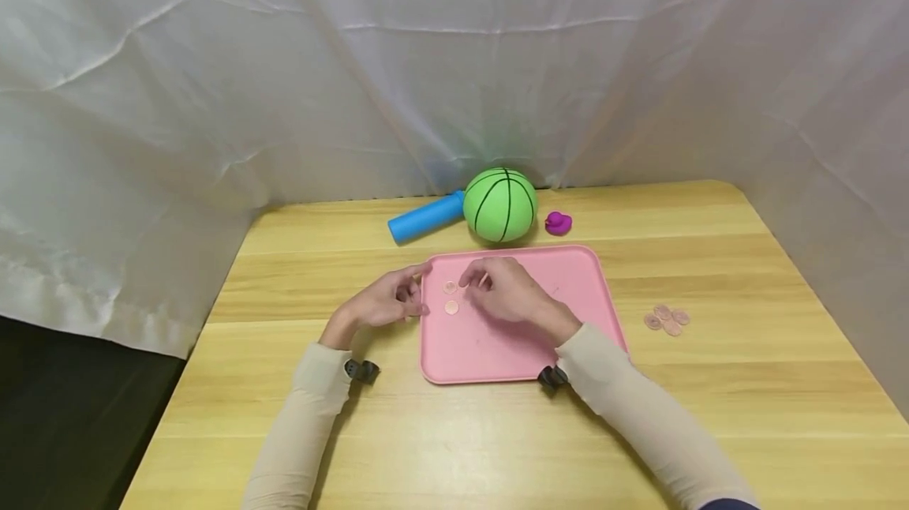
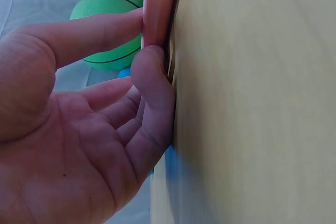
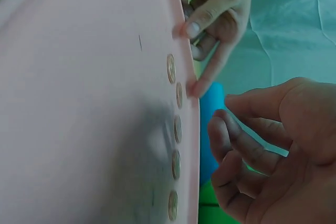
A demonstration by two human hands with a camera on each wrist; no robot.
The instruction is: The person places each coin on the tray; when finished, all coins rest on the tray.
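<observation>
A pink tray [image 1: 490,356] lies on the table. My left hand [image 1: 383,298] grips its left rim, with the thumb on the edge and a curled finger beneath it in the left wrist view. Several coins [image 3: 177,129] stand in a row on the tray in the right wrist view. Only two of these, an upper coin [image 1: 450,287] and a lower coin [image 1: 451,307], show in the head view. Over the tray, right of those two, hovers my right hand [image 1: 504,289]. Its fingers are loosely bent, and nothing shows between them.
Several more coins [image 1: 671,328] cluster on the table right of the tray. Behind the tray are a blue cylinder [image 1: 426,218], a green ball [image 1: 500,206] with black lines and a purple rubber duck [image 1: 559,223]. A pale curtain [image 1: 454,84] hangs behind the table.
</observation>
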